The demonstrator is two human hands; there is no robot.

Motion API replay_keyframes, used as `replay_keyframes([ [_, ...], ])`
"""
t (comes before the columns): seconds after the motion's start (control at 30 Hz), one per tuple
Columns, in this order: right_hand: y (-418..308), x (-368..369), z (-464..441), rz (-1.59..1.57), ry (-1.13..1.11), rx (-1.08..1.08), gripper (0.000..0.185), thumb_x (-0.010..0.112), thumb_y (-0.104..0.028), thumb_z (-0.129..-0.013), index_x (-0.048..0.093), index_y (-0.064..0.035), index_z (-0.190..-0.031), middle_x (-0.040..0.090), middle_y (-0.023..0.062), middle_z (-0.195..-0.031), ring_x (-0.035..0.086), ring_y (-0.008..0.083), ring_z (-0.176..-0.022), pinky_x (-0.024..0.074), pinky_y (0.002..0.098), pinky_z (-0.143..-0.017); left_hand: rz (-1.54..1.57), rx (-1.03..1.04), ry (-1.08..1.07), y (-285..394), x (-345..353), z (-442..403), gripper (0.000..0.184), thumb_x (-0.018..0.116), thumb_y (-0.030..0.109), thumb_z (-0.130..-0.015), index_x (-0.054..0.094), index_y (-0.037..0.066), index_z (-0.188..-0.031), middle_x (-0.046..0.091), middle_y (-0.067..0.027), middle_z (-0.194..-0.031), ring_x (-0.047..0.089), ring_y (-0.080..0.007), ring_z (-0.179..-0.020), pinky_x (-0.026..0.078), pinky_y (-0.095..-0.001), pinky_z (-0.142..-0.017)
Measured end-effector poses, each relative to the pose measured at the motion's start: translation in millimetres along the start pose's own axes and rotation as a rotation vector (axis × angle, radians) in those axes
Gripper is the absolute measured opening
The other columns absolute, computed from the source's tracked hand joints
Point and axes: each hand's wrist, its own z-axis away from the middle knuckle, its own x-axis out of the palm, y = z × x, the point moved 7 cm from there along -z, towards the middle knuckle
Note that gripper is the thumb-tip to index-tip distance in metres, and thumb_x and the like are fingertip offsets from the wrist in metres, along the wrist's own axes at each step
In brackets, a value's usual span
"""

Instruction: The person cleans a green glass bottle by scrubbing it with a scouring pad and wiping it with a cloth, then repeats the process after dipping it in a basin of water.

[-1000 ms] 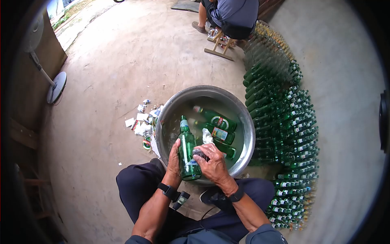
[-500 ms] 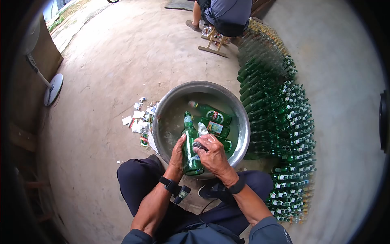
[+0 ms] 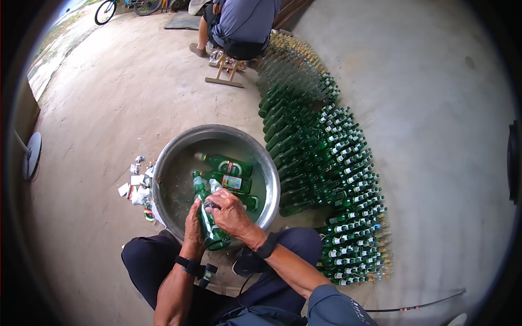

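Observation:
My left hand [image 3: 193,227] is wrapped round the left side of a green glass bottle [image 3: 209,224], tilted with its neck pointing away over the basin. Pressed to the bottle's right side, my right hand [image 3: 229,213] grips a dark scrubber [image 3: 211,205], mostly covered by the fingers. Beneath is a wide metal basin [image 3: 272,179] of cloudy water. Several green bottles lie in it, among them one with a red and white label [image 3: 230,167] and one with a pale label [image 3: 232,182]. A whitish scrap [image 3: 215,185] shows beside my right hand.
Rows of stacked green bottles [image 3: 304,157] stretch along the right. Paper scraps [image 3: 139,187] lie left of the basin. Ahead, a person [image 3: 244,24] sits on a wooden stool [image 3: 224,76]. A fan base [image 3: 32,156] stands far left, a thin rod [image 3: 413,308] lower right.
The view has turned right, so the basin and bottle rows sit further left and a bicycle shows at the top. My right hand has shifted along the bottle with the scrubber.

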Motion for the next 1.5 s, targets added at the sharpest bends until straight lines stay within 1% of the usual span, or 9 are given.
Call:
replay_keyframes([
  [0.1, -20.8, 2.1, 13.7, -0.012, -0.038, -0.041, 0.028, 0.076, -0.002, -0.075, 0.067, 0.001, -0.101, 0.065, 0.0189, -0.098, 0.063, 0.037, -0.098, 0.0518, 0.0439, -0.087, -0.051, 0.071, -0.018, 13.5, -15.1, -11.9, 0.036, 0.058, 0.042, -0.102, 0.063, 0.008, -0.112, 0.067, -0.0042, -0.096, 0.067, -0.0159, -0.082, 0.055, -0.0315, -0.074],
  [0.23, -43.9, -13.9, 41.7, -0.053, -0.092, 0.007, 0.026, 0.075, 0.0, -0.077, 0.068, 0.0004, -0.102, 0.064, 0.0181, -0.099, 0.064, 0.0363, -0.096, 0.0519, 0.0435, -0.086, -0.149, 0.08, 0.116, 17.7, -9.2, -3.3, 0.039, 0.059, 0.044, -0.1, 0.064, 0.007, -0.111, 0.068, -0.0046, -0.095, 0.067, -0.0165, -0.079, 0.055, -0.0322, -0.071],
  [0.53, -12.3, -14.6, 1.1, -0.033, 0.019, 0.032, 0.025, 0.075, 0.0, -0.076, 0.07, 0.0015, -0.101, 0.067, 0.0204, -0.099, 0.066, 0.0378, -0.095, 0.0532, 0.0422, -0.084, -0.037, 0.014, -0.05, 1.7, 1.9, -11.3, 0.041, 0.055, 0.042, -0.103, 0.063, 0.005, -0.118, 0.07, -0.0077, -0.103, 0.07, -0.0187, -0.086, 0.058, -0.0336, -0.077],
  [0.63, -43.5, -13.1, 26.5, -0.009, -0.042, -0.037, 0.027, 0.075, 0.0, -0.075, 0.07, -0.0001, -0.101, 0.066, 0.0186, -0.099, 0.065, 0.0365, -0.096, 0.0525, 0.0424, -0.085, -0.09, 0.042, 0.02, 23.4, 0.9, -1.8, 0.04, 0.055, 0.041, -0.103, 0.064, 0.004, -0.118, 0.071, -0.0084, -0.097, 0.071, -0.0195, -0.082, 0.059, -0.0341, -0.075],
  [0.77, -49.7, -21.1, 41.9, -0.046, -0.08, 0.032, 0.028, 0.077, 0.002, -0.075, 0.07, -0.0017, -0.102, 0.065, 0.0162, -0.098, 0.065, 0.0345, -0.096, 0.0523, 0.0409, -0.086, -0.07, 0.012, 0.047, 15.5, 3.1, 0.7, 0.042, 0.055, 0.039, -0.103, 0.063, 0.002, -0.121, 0.071, -0.01, -0.103, 0.071, -0.0198, -0.085, 0.059, -0.0347, -0.08],
  [0.87, -37.5, -21.7, 29.8, -0.011, -0.057, 0.026, 0.026, 0.077, 0.001, -0.075, 0.07, -0.002, -0.101, 0.066, 0.0161, -0.098, 0.065, 0.0349, -0.093, 0.053, 0.0409, -0.082, -0.109, -0.059, 0.04, 11.2, 9.3, 10.7, 0.041, 0.056, 0.04, -0.103, 0.063, 0.003, -0.12, 0.07, -0.0086, -0.102, 0.07, -0.0183, -0.083, 0.058, -0.0351, -0.077],
  [0.97, -15.4, -15.4, -1.2, -0.004, -0.014, 0.023, 0.028, 0.078, 0.001, -0.073, 0.07, -0.0005, -0.1, 0.065, 0.0171, -0.097, 0.065, 0.0357, -0.093, 0.0528, 0.042, -0.083, -0.153, -0.007, 0.015, -4.9, -9.9, -3.5, 0.041, 0.056, 0.042, -0.103, 0.063, 0.005, -0.119, 0.069, -0.0052, -0.098, 0.068, -0.0156, -0.08, 0.057, -0.0318, -0.07],
  [1.2, -58.7, -19.1, 35.6, -0.033, -0.161, -0.024, 0.029, 0.076, 0.003, -0.074, 0.068, 0.0006, -0.102, 0.064, 0.0166, -0.099, 0.064, 0.0364, -0.096, 0.0522, 0.0433, -0.086, -0.097, 0.004, 0.01, 23.5, 4.6, 6.2, 0.044, 0.055, 0.041, -0.103, 0.062, 0.002, -0.121, 0.07, -0.0103, -0.107, 0.071, -0.0203, -0.09, 0.058, -0.0351, -0.082],
  [1.5, -12.3, -20.6, 21.0, -0.098, -0.019, 0.154, 0.029, 0.079, -0.002, -0.077, 0.072, 0.0014, -0.106, 0.067, 0.0143, -0.101, 0.066, 0.0284, -0.099, 0.0524, 0.0362, -0.09, -0.07, 0.01, -0.029, 15.5, 9.7, 5.6, 0.044, 0.056, 0.04, -0.103, 0.06, 0.003, -0.126, 0.07, -0.0087, -0.107, 0.071, -0.0181, -0.091, 0.058, -0.0335, -0.084],
])
